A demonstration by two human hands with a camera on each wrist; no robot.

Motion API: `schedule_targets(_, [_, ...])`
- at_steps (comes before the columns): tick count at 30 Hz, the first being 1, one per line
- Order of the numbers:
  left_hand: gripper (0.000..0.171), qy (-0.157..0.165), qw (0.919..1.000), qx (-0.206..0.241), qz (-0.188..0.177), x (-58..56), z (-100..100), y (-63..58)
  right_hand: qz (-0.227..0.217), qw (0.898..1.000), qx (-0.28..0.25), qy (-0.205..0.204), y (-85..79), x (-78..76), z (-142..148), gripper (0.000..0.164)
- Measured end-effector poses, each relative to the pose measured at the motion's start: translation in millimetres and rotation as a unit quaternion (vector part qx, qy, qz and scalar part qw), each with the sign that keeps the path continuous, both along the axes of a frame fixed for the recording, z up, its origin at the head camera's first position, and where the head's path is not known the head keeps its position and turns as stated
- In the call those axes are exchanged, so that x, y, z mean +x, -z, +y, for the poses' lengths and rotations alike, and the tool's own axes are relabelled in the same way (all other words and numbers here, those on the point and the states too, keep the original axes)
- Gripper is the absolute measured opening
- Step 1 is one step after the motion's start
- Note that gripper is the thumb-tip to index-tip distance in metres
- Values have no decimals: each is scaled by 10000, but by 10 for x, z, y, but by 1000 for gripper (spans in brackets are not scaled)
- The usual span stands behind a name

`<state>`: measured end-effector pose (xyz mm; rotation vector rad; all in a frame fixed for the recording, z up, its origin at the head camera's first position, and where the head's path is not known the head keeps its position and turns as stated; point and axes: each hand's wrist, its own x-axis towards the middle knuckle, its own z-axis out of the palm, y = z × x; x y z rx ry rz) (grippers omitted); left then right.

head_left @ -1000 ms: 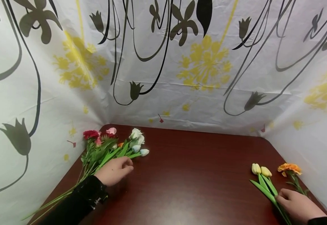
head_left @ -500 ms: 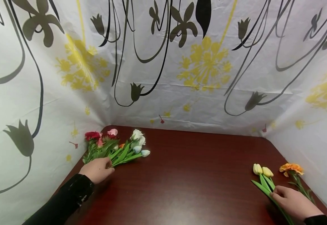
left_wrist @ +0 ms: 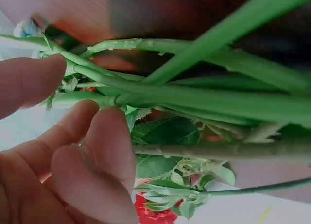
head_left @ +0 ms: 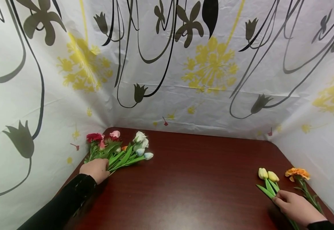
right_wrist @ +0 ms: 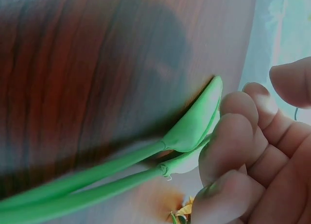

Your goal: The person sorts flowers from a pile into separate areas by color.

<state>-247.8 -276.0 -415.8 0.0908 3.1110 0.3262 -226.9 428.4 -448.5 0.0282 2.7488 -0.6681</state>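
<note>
In the head view my left hand (head_left: 95, 169) reaches into a bunch of mixed flowers at the table's left side. White flowers (head_left: 140, 137), pale blue tulips (head_left: 148, 156) and a red carnation (head_left: 94, 137) show beyond it. The left wrist view has the thumb and fingertips apart, right at green stems (left_wrist: 204, 100). Over at the right, my right hand (head_left: 297, 204) is over two yellow tulips (head_left: 267, 175). Its curled fingertips overlap the tulip leaves (right_wrist: 197, 119) in the right wrist view, with the thumb standing apart. An orange flower (head_left: 297, 173) lies just beyond that hand.
A dark red-brown table (head_left: 190, 179) spans the space between the hands. White cloth (head_left: 167, 76) printed with yellow and grey flowers rises behind it and along both sides. Pink flowers (head_left: 115, 134) lie at the table's back left corner.
My left hand has moved left and away from the white and blue blooms to the stems of the bunch. The right hand has shifted slightly down along the tulips, whose blooms stay in place.
</note>
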Motion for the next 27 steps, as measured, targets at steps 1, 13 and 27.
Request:
schedule_targets(1, [17, -23, 10000, 52, -3, -13, -26, 4, -1, 10000, 10, -4, 3, -3, -8, 21])
schedule_targets(13, [23, -437, 9980, 451, -91, -104, -498, -38, -174, 9998, -67, 50, 6, -10, -112, 22])
schedule_targets(27, [10, -228, 9979, 452, -398, -121, -483, -33, -95, 9999, -84, -52, 10, -21, -162, 23])
